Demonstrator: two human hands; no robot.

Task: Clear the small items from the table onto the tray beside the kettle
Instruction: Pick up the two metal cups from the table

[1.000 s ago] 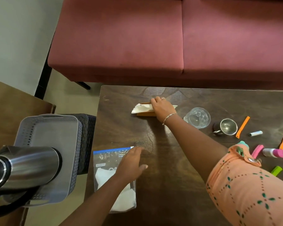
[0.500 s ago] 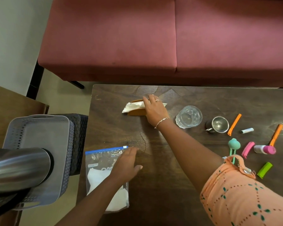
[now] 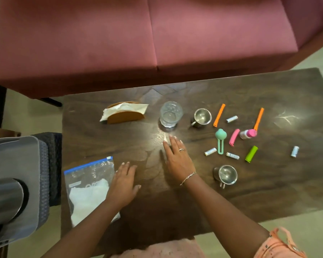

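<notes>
1. Tray [image 3: 13,164], far left: it is cut off by the frame edge and partly covered by the kettle [image 3: 4,200], which is also cut off. How much of the tray is free cannot be judged.
2. Left hand [image 3: 123,185]: unchanged from half a second ago. It lies flat with fingers straight and the fingertips at the right edge of the zip bag [image 3: 90,185], gripping nothing. The white contents of the bag cannot be identified.
3. Napkin holder [image 3: 126,114]: released. The right hand rested on it one second ago and half a second ago. It now stands alone at the far left of the table [image 3: 119,142].
4. Right hand [image 3: 177,157]: withdrawn to mid-table. The fingers are straight and together, with the tips just short of the glass [image 3: 171,113], and nothing is held. Whether the palm touches the wood cannot be told.
5. Consequence: neither hand holds an item, so no transfer is under way. Judged from this, the next step is to pick one up.
6. Small items: the view has swung right and now shows more of them.
   - Batteries [image 3: 231,119], orange clips [image 3: 219,115], a pink clip [image 3: 234,137], a green clip [image 3: 251,154], a small bottle [image 3: 249,134] and a teal tool [image 3: 221,140].
   - One steel cup [image 3: 202,117] and a second cup [image 3: 227,175].
   - All lie on the right half of the table, well apart from the tray.
7. Hard to read: the purpose of the teal tool is unclear. Glare whitens the wood by the right fingertips and at far right. The arms hide part of the table's near edge.
</notes>
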